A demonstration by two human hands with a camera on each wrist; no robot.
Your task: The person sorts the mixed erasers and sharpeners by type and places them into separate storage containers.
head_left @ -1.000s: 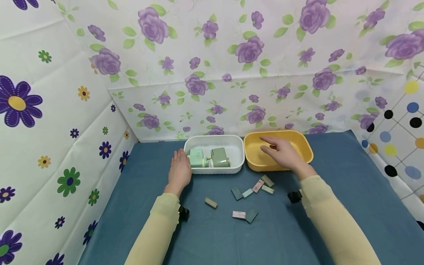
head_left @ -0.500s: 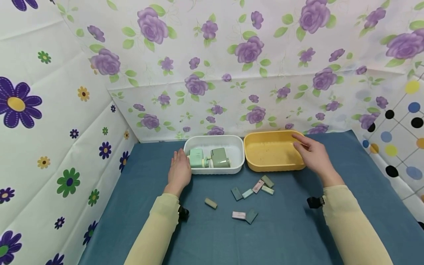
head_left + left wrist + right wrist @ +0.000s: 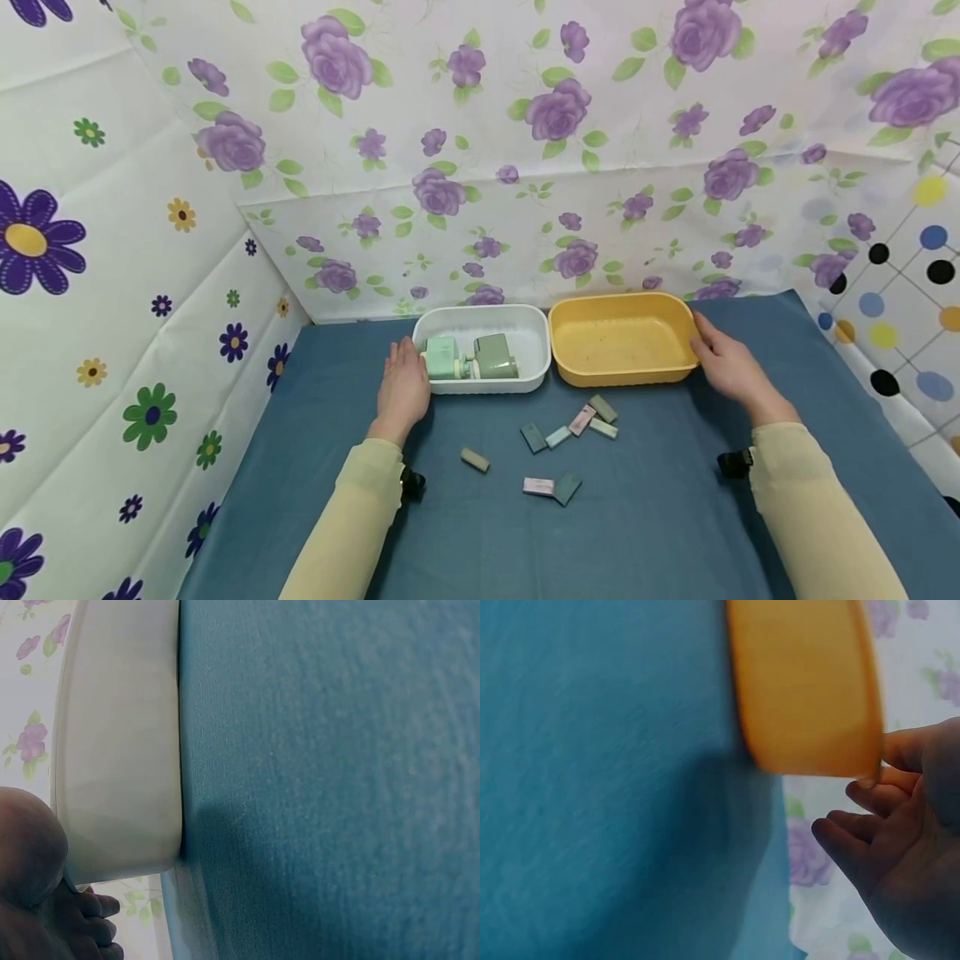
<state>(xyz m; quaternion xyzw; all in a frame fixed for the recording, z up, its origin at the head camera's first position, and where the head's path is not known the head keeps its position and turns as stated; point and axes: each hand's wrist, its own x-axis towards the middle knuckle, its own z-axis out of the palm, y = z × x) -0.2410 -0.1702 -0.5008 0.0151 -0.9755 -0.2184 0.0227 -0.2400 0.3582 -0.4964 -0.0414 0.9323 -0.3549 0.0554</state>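
Note:
My left hand lies with extended fingers against the left end of a white plastic bin. In the left wrist view its thumb is at the bin's rim, with the other fingers past the corner. Inside that bin sit a light green boxy thing and an olive green one, with pale round parts between them. At the right end of a yellow bin, my right hand touches the rim with loosely bent fingers. The right wrist view shows these fingers spread beside the bin's end.
In front of the bins, several small rectangular blocks lie on the blue cloth: a cluster with a pink one, a pink and dark green pair, and a lone olive one. A flowered sheet stands behind.
My right hand has moved right from over the yellow bin to its right end. The left hand keeps its place at the white bin. The view has shifted slightly.

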